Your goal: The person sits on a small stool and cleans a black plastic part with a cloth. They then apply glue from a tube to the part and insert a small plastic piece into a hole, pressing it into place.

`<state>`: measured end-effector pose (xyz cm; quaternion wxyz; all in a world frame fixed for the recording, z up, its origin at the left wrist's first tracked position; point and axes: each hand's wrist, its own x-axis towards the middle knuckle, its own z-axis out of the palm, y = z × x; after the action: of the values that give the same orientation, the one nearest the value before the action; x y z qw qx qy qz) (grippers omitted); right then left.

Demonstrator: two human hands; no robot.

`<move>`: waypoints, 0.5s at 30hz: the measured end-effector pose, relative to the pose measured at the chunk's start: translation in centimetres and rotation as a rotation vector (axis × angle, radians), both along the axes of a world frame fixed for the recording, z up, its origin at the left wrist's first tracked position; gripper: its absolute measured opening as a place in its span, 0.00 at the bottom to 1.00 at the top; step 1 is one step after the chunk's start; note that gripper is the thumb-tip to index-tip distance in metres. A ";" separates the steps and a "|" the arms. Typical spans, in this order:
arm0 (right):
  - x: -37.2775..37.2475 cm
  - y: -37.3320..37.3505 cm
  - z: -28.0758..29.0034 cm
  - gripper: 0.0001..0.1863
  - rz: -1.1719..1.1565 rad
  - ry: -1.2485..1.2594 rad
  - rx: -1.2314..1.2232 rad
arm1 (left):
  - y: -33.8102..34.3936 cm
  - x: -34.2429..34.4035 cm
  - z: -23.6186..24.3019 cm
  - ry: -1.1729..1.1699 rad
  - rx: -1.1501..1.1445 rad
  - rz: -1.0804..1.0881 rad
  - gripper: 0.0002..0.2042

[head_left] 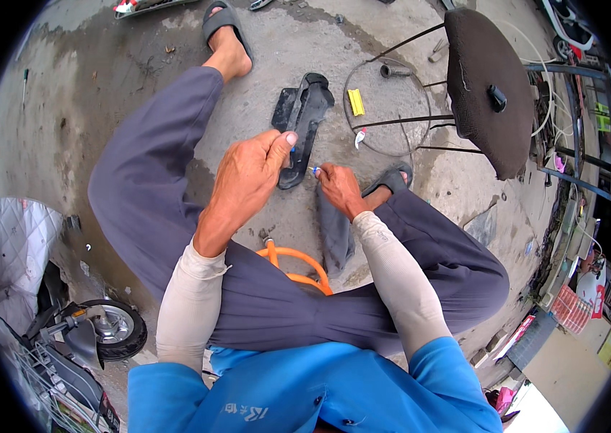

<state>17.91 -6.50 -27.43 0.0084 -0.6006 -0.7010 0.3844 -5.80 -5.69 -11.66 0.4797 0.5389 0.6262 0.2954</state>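
Black plastic forms the long moulded panel (310, 119) lying on the concrete floor (262, 79) at upper centre. Our right hand (338, 189) pinches a small blue-and-yellow part (314, 170) near the panel's lower end. Our left hand (247, 169) is curled with the thumb uppermost; whether it grips anything we cannot tell. We judge the step in hand to be fine finger work with the small part, and the next move to call for a steady pinch. As for containers, what looks like a small white bottle (360, 137) lies right of the panel, its contents hidden; we cannot make out what the red basket (571, 309) at lower right holds.
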 end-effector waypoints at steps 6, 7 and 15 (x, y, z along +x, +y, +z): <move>-1.7 -0.7 -5.8 0.17 -0.051 -0.155 -0.012 | 0.3 -0.9 0.6 -0.025 0.008 0.032 0.26; -1.6 -0.7 -6.3 0.17 -0.071 -0.173 -0.017 | 0.3 -1.1 0.6 -0.024 -0.004 0.039 0.26; -1.9 -0.1 -7.2 0.18 -0.094 -0.213 -0.026 | 0.9 -1.6 1.5 0.032 -0.047 0.016 0.25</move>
<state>16.01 -6.63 -34.62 -0.0558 -0.6703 -0.6639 0.3268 -7.40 -4.80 -10.18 0.4796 0.5272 0.6450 0.2757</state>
